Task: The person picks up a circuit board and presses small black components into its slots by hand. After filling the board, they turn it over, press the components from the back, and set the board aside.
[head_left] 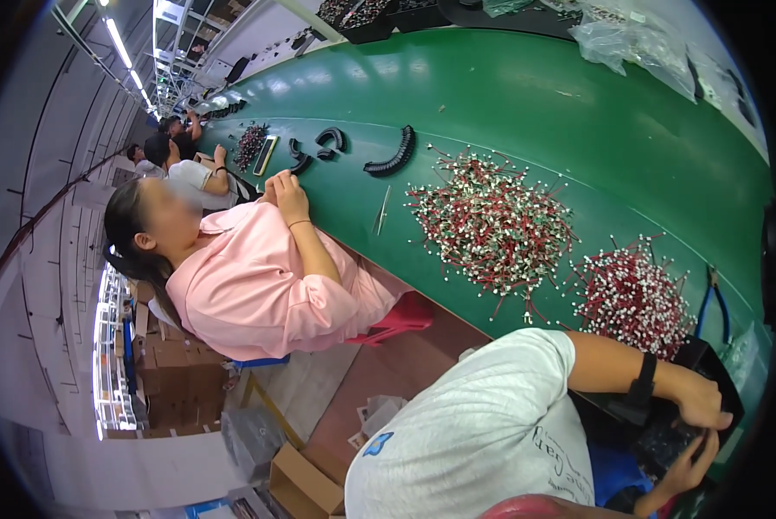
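Observation:
My left hand (702,400), with a black band on its wrist, is curled closed at the lower right. Just below it my right hand (692,467) has bent fingers, their tips close to the left hand. Whatever lies between the fingers is too small or hidden to make out. Both hands are over or beside a black bin (723,368), which seems to hold dark parts. Beyond my left forearm lies a pile of red wires with white connectors (634,298). Pliers with blue handles (713,304) rest beside that pile.
A larger heap of red-and-white wired parts (491,225) covers the green table (353,95). Tweezers (382,210) and black curved segmented pieces (392,154) lie farther left. A person in pink (258,277) sits to my left. Plastic bags (634,39) lie at the far edge.

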### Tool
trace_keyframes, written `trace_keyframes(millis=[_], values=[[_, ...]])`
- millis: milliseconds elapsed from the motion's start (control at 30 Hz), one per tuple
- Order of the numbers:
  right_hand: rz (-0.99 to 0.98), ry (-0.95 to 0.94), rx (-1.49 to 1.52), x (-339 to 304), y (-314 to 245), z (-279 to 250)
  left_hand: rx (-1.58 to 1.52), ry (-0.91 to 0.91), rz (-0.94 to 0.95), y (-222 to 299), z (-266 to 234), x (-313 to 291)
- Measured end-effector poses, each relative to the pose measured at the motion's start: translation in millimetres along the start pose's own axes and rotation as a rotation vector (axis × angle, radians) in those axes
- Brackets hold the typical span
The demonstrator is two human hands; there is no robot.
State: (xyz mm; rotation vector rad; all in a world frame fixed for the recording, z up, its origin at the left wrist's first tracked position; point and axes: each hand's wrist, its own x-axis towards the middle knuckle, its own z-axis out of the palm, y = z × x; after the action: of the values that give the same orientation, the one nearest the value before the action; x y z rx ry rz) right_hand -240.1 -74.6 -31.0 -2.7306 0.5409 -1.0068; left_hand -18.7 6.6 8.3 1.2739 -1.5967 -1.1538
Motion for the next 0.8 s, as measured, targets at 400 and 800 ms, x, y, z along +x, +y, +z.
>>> trace_keyframes(millis=[400,800], values=[[0.072,0.038,-0.016,7,-8,0,-0.061,-0.033,-0.061,3,-5,-3],[0.024,0.027,-0.071,-3,-1,2,-0.051,-0.057,-0.122,11,-9,-9]])
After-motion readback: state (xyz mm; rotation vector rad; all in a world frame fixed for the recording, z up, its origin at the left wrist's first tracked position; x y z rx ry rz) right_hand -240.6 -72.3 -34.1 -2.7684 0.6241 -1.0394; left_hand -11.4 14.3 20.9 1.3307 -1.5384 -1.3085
